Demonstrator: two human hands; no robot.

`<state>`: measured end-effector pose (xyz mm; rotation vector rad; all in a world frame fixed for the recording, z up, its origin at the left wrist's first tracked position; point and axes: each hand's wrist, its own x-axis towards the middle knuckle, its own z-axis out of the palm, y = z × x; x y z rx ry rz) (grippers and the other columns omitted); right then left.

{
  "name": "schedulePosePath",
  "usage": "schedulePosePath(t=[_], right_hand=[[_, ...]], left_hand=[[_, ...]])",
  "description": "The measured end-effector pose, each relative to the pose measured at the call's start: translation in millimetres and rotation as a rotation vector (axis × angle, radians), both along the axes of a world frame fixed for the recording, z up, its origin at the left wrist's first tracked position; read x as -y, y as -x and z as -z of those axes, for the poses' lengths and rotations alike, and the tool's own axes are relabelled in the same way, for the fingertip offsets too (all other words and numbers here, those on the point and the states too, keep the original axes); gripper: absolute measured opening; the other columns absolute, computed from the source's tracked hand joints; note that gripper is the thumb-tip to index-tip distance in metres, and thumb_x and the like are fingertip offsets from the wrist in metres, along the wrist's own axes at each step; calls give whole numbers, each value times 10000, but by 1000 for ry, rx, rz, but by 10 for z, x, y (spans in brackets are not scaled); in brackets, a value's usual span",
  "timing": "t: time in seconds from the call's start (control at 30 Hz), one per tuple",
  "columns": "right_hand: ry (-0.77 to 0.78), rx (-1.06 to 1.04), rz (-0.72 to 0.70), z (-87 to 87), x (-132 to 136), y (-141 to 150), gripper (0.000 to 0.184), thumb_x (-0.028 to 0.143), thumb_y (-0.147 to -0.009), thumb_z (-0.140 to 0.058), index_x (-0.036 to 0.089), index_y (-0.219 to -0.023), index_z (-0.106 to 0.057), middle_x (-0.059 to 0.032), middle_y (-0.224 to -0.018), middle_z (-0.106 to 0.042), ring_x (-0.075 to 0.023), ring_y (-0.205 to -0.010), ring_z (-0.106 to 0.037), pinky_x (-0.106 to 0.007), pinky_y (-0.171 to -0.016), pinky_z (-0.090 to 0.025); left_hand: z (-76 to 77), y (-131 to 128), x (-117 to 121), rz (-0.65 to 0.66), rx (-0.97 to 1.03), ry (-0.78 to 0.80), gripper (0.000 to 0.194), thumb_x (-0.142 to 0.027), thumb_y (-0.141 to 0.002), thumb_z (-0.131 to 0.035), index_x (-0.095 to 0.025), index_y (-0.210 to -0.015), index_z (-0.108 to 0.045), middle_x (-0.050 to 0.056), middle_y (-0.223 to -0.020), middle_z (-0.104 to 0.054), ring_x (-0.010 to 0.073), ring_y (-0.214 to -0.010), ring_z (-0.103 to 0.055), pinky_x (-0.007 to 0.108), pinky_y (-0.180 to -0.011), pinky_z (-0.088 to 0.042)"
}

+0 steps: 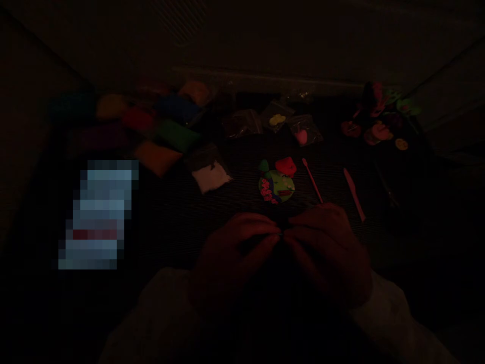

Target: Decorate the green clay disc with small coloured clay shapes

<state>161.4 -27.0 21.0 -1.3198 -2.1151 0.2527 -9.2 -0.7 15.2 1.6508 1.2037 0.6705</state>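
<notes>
The scene is very dark. My left hand point(231, 253) and my right hand point(331, 250) meet fingertip to fingertip low in the middle, each in a pinch. A tiny speck shows between the fingertips, too small and dim to name. Just beyond them lies a round green modelling-clay piece point(286, 181) with pink flower shapes point(265, 189) and a blue strip on it. At its far edge sit a red clay shape point(285, 166) and a small green clay mound point(263, 166). A thin pink modelling tool point(312, 180) and a pink plastic knife point(354, 194) lie beyond my right hand.
Packs of coloured clay, such as the orange pack point(157, 157) and green pack point(178, 135), are heaped back left, near a bag of white clay point(210, 174). A bright pixelated rectangle point(100, 212) is at left. Small clay figures point(379, 132) stand back right.
</notes>
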Motion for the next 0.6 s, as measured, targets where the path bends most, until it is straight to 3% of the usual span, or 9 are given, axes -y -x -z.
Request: schedulePosePath(t=[0.13,0.33,0.6], right_hand=[[-15,-105,64,-64,29,-28,251,147,-669,-609,162,-912,-547,-49,-891,-597,-167,-877,-541,-395,-835,-406],[156,-357,49,-148,77,37,278,147,-670,-616,143,-935,-532,-53,-944,-568,-143,-940,-515,-277,-821,-436],[101,-412,65,-161,101,115,238,85,-657,-612,155,-876,-548,-29,-895,-574,-145,-908,-525,-323,-860,-417]], left_hand=[[-15,5,23,-35,89,-54,142,-183,-709,-569,-256,-823,-614,-37,-882,-616,88,-822,-585,191,-754,-475],[-156,16,55,-50,201,-114,181,-105,-704,-552,-248,-803,-602,-39,-874,-603,76,-821,-581,162,-728,-480],[-216,3,95,-46,167,-246,202,-77,-696,-551,-229,-824,-587,-35,-896,-582,67,-873,-550,152,-766,-469]])
